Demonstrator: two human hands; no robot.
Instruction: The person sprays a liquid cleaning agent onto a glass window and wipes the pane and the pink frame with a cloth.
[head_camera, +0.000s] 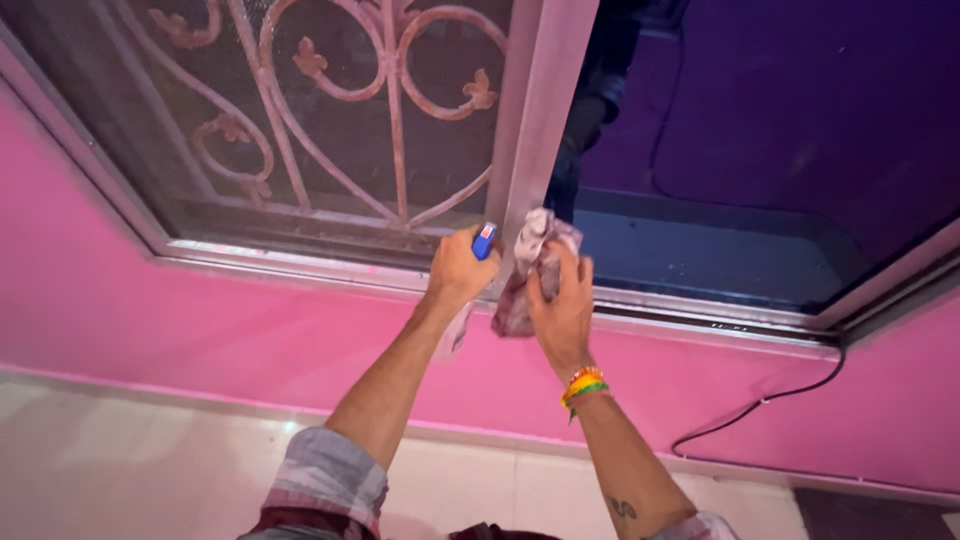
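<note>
Both of my hands are up at the window's upright frame bar (535, 120). My right hand (562, 305) is closed around a crumpled pinkish cloth (528, 268), pressing it against the foot of that bar. Just beside it, my left hand (458, 270) is wrapped around a spray bottle (484, 241) with a blue top. Behind stands a scrolled metal grille (330, 110), below runs the sill (300, 265), then the pink wall (150, 310) and a black cable (770, 400).

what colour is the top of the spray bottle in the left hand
Blue with a small red part, on the spray bottle held in the left hand; head view.
</note>
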